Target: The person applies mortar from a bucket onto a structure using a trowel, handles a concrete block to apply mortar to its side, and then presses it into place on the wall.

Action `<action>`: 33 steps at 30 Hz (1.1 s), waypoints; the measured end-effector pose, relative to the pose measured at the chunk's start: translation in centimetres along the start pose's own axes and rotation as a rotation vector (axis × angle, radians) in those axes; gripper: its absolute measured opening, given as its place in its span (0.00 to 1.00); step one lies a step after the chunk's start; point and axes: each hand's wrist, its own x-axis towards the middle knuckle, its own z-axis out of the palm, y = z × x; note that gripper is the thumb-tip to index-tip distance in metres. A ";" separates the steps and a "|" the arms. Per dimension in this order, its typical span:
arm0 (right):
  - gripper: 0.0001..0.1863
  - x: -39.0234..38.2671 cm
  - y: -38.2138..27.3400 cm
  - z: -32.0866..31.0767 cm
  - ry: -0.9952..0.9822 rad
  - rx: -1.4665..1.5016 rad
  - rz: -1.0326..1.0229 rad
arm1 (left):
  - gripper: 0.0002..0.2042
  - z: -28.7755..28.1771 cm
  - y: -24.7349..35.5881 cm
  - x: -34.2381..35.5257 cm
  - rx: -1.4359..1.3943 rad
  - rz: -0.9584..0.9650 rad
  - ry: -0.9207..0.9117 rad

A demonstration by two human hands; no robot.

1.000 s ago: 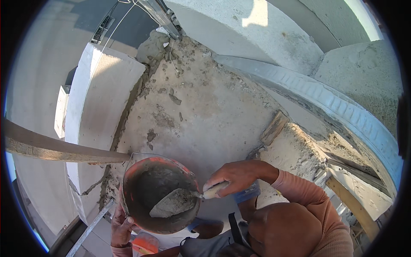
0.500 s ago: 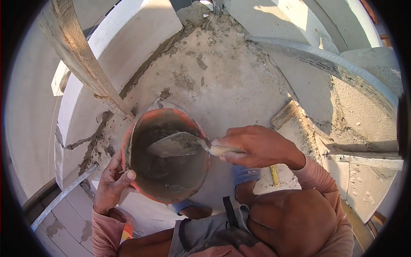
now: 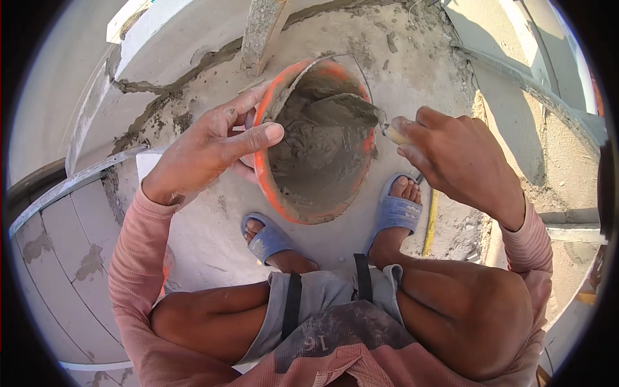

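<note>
An orange bucket (image 3: 271, 190) with a wire handle holds wet grey mortar (image 3: 309, 155). My left hand (image 3: 213, 145) grips its left side, thumb at the rim and fingers along the outside. My right hand (image 3: 451, 155), just right of the bucket, is closed on the pale handle of a trowel. The trowel blade (image 3: 342, 111) lies in the upper part of the bucket, covered in mortar. Behind the bucket, an upright wooden post (image 3: 261, 35) stands on the dusty floor.
Pale blocks (image 3: 155, 45) with a cracked mortar seam run along the upper left. A metal strip (image 3: 77, 187) crosses the left side by floor tiles (image 3: 71, 271). A yellow tool (image 3: 431, 226) lies right of my sandalled feet (image 3: 396, 219). Concrete walls (image 3: 561, 168) line the right.
The view has swung round. The bucket now sits higher in the picture, tipped more sideways in my left hand. My right hand has moved up and right, still holding the trowel in the mortar.
</note>
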 end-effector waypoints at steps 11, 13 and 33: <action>0.13 2.3 1.3 2.4 -0.200 0.235 -0.241 | 0.40 0.0 -1.2 -1.5 0.035 0.088 0.067; 0.13 2.1 1.4 3.0 -0.215 0.290 -0.249 | 0.40 -0.2 -1.5 -1.4 0.031 0.079 0.050; 0.26 1.4 0.8 8.3 -0.422 1.525 0.013 | 0.34 -7.4 -9.2 -7.3 -0.108 -0.070 0.300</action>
